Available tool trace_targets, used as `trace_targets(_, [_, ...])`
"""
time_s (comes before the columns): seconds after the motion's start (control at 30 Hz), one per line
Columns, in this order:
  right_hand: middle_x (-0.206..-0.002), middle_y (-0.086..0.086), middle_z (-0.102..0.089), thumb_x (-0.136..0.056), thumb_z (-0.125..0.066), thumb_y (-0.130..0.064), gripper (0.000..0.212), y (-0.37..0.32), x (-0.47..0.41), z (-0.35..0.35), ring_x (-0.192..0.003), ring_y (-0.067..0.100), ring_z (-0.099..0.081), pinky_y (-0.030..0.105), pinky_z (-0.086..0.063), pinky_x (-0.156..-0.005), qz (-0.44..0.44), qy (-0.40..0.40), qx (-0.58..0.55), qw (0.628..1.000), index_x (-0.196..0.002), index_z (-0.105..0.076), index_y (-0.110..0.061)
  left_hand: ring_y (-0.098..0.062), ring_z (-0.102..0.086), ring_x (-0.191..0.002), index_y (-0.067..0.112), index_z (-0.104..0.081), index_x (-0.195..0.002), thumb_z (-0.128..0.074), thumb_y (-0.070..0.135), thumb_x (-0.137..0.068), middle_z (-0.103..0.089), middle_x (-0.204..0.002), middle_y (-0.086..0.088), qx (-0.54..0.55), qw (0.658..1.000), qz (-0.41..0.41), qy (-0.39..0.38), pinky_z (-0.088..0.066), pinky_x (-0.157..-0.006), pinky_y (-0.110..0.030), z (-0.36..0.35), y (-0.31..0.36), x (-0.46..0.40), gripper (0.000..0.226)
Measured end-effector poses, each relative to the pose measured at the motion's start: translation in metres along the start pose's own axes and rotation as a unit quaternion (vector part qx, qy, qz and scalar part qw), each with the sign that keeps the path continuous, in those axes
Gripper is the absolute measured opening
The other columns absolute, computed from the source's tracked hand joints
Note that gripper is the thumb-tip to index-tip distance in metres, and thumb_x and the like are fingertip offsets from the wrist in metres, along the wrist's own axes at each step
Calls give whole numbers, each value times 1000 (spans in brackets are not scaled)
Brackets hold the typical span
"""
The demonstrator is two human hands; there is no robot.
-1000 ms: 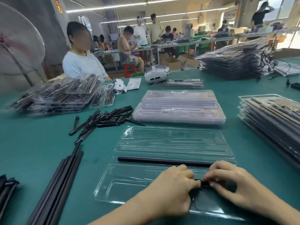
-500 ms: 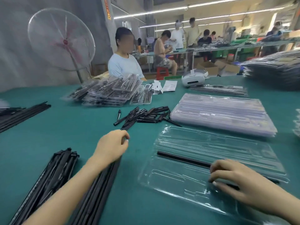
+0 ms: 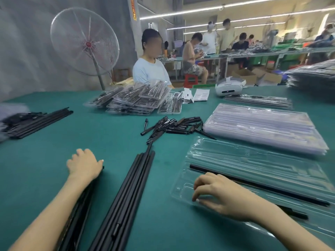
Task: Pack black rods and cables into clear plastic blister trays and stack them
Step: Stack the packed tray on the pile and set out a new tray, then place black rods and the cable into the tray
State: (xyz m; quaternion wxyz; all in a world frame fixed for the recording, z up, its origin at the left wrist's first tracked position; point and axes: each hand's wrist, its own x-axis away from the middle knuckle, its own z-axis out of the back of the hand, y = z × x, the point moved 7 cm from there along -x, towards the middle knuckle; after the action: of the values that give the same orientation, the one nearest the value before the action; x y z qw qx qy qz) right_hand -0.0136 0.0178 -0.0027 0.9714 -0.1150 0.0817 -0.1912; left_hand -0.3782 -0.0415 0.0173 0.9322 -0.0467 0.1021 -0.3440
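Head: slim black rod point(image 3: 253, 184) in glossy clear tray point(image 3: 272, 163)

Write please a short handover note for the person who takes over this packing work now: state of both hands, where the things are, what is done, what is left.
Left hand: rests on the near-left bundle of long black rods; grip hidden.
Right hand: fingers curled, touching the open clear plastic blister tray.
Done: one long black rod lies in the tray, a second black piece nearer.
Left: other recesses look unfilled. Supplies: second rod bundle, short black pieces, empty-tray stack.
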Motion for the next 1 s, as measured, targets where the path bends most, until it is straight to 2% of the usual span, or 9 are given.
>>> trace_targets(0.1, [-116, -14, -50, -98, -46, -38, 23, -5, -6, -3, -111, 2, -42, 27, -33, -94, 2, -1, 1, 1000, -110, -65, -33, -31, -51, -118, 5, -43, -127, -30, 45, -101, -46, -132, -14, 16, 997, -35, -73, -42, -91, -36, -13, -10, 1, 49])
trace_targets(0.23, [-118, -14, -50, -99, -45, -37, 24, -17, -21, -4, -111, 3, -42, 23, -29, -88, 8, 17, 20, 1000, -110, -65, -31, -33, -56, -106, 3, -47, -109, -25, 31, -104, -56, -119, -17, 48, 997, -60, -31, -40, -80, -36, 0, -11, 8, 36])
trace_targets(0.4, [-117, -17, -50, -100, -43, -36, 24, -34, -33, 6, -109, 4, -42, 20, -24, -86, -3, 86, 17, 996, -113, -63, -34, -40, -54, -81, 2, -36, -89, -24, 23, -104, -59, -95, -32, 175, 983, -48, 28, -35, -69, -41, 20, -24, 9, 29])
trace_targets(0.5, [-114, -9, -55, -99, -47, -29, 24, -58, -41, 8, -108, 11, -48, 28, -35, -95, 7, 120, -55, 991, -117, -63, -29, -26, -34, -52, -1, -38, -91, -25, 8, -102, -48, -85, -30, 203, 973, -88, 70, -30, -60, -43, 32, -31, 7, 19])
trace_targets(0.57, [-114, -2, -59, -98, -50, -23, 26, -86, -50, 3, -107, 15, -51, 33, -40, -97, 44, 113, -138, 983, -121, -61, -24, -22, -24, -48, -3, -42, -92, -28, -1, -99, -35, -80, -19, 216, 964, -116, 102, -26, -57, -45, 39, -28, 7, 16])
trace_targets(0.7, [-126, 10, -56, -94, -54, -18, 44, -168, -77, -30, -112, 28, -50, 41, -40, -92, 169, 63, -127, 975, -137, -48, -22, -39, -47, -57, -8, -44, -91, -30, 4, -101, -41, -78, -23, 278, 944, -134, 117, -37, -61, -50, 48, -18, 6, 21])
trace_targets(0.87, [-129, 23, -41, -102, -37, -28, 39, -202, -131, -69, -118, 38, -38, 50, -31, -95, 51, 15, -88, 995, -132, -49, -6, -43, -54, -87, 1, -36, -90, -28, 38, -102, -56, -99, -35, 342, 937, -59, 44, -39, -75, -44, 42, -11, 3, 40])
trace_targets(0.93, [-123, 24, -39, -101, -37, -21, 35, -203, -143, -70, -113, 39, -37, 49, -35, -90, 73, -17, -54, 996, -125, -53, -1, -39, -53, -91, 0, -36, -98, -34, 43, -100, -55, -109, -35, 337, 940, -51, -2, -37, -73, -40, 31, -12, 1, 43])
trace_targets(1.0, [-128, 20, -37, -97, -42, -15, 38, -198, -147, -68, -114, 36, -36, 48, -37, -91, 112, -62, -24, 992, -133, -49, -8, -34, -52, -97, -2, -34, -112, -45, 51, -94, -54, -118, -29, 338, 938, -33, -66, -35, -73, -37, 17, -18, 0, 57])
